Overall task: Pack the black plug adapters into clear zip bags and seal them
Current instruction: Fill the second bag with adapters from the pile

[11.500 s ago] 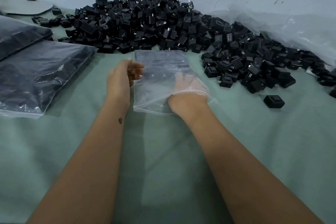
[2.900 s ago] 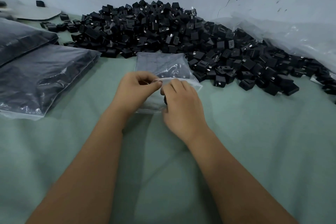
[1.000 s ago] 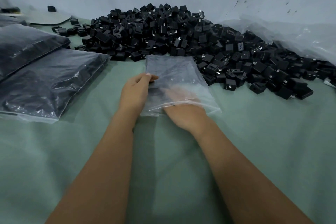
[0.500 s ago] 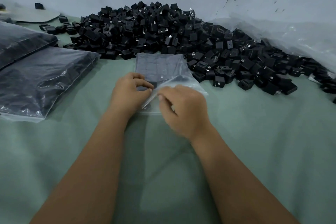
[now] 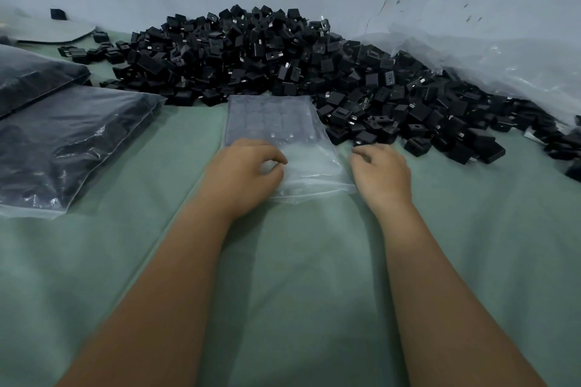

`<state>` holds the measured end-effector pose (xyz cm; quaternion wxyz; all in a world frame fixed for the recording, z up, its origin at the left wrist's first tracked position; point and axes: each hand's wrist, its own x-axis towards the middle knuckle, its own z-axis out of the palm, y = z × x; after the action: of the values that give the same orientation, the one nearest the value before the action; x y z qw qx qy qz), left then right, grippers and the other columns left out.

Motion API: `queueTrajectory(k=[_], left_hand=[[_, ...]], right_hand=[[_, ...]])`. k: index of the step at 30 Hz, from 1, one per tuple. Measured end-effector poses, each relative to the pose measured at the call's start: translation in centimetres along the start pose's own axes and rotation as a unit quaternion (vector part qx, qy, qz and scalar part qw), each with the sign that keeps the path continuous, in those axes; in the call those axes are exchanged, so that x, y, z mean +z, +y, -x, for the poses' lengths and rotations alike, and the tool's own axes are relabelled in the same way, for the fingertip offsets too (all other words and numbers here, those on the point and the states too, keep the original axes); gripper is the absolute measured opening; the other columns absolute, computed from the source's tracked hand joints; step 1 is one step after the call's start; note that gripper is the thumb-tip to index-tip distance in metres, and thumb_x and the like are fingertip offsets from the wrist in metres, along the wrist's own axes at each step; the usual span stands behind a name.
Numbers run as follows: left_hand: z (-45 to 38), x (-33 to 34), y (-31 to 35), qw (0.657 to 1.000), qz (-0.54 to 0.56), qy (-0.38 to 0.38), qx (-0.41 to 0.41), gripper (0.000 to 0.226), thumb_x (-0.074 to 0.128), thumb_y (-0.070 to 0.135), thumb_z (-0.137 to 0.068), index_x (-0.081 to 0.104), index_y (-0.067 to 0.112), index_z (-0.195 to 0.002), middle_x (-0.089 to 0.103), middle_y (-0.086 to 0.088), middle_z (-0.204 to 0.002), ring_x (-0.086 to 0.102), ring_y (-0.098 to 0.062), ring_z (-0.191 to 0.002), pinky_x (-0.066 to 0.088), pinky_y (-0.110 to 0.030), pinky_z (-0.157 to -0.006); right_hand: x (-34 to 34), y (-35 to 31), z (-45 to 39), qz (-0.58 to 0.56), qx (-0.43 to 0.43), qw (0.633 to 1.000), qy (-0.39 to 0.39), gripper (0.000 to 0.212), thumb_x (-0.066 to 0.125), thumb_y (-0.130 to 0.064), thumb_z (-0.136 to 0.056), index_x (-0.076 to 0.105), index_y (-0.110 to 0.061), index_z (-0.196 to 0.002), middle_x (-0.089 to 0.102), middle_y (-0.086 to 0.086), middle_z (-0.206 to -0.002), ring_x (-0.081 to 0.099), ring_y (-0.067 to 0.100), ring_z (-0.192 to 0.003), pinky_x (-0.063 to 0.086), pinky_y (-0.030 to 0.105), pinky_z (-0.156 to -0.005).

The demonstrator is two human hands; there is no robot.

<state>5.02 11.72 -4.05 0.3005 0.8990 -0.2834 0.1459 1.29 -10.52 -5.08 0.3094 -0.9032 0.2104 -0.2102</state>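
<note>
- Landmark: clear zip bag, lying flat on the green cloth, its mouth end toward the person.
- Far half of the bag holds black plug adapters in flat rows; the near half looks empty, film slack and wrinkled.
- Loose adapter pile sits just beyond and to the right of the bag, touching its far edge.
- Filled bags lie well to the left of it.
- Left hand rests on the bag's near-left part, fingers curled, pinching the film.
- Right hand is just beside the bag's right edge, fingers loosely bent; it seems to hold nothing.
- Handling judgement: film is thin, slippery, soft. The adapters are hard and small; together they give some weight and may slide if the bag is tipped.
- Best hold: the empty near strip at the zip, pinched at both corners, bag kept flat.
</note>
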Motion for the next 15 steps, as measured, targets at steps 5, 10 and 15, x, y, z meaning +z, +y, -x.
queueTrajectory(k=[5,10,15], left_hand=[[-0.17,0.4,-0.85,0.998,0.037,-0.038,-0.031,0.019,0.062,0.022,-0.09,0.072,0.023,-0.106,0.064,0.009,-0.101,0.056,-0.019,-0.103,0.046,-0.041,-0.093],[-0.35,0.58,-1.12,0.996,0.063,-0.041,-0.054,0.018,0.061,0.019,-0.089,0.074,0.023,-0.1,0.062,0.012,-0.095,0.056,-0.019,-0.099,0.047,-0.039,-0.091],[-0.52,0.7,-1.11,0.995,0.07,-0.037,-0.069,0.02,0.058,0.015,-0.089,0.075,0.023,-0.096,0.064,0.011,-0.096,0.058,-0.015,-0.095,0.049,-0.034,-0.086]], right_hand=[[0.21,0.01,-0.13,-0.076,-0.025,0.995,0.064,0.028,0.048,-0.021,-0.089,0.067,-0.03,-0.107,0.057,-0.011,-0.107,0.05,0.014,-0.111,0.036,0.026,-0.081],[0.04,0.37,-0.73,0.002,0.011,0.998,-0.055,0.062,0.039,-0.015,-0.085,0.039,-0.044,-0.14,0.029,-0.005,-0.154,0.02,0.015,-0.14,0.013,0.035,-0.11],[0.02,0.53,-0.37,-0.057,-0.01,0.998,-0.037,0.051,0.046,-0.02,-0.082,0.054,-0.049,-0.123,0.048,-0.012,-0.135,0.036,0.012,-0.13,0.018,0.03,-0.11]])
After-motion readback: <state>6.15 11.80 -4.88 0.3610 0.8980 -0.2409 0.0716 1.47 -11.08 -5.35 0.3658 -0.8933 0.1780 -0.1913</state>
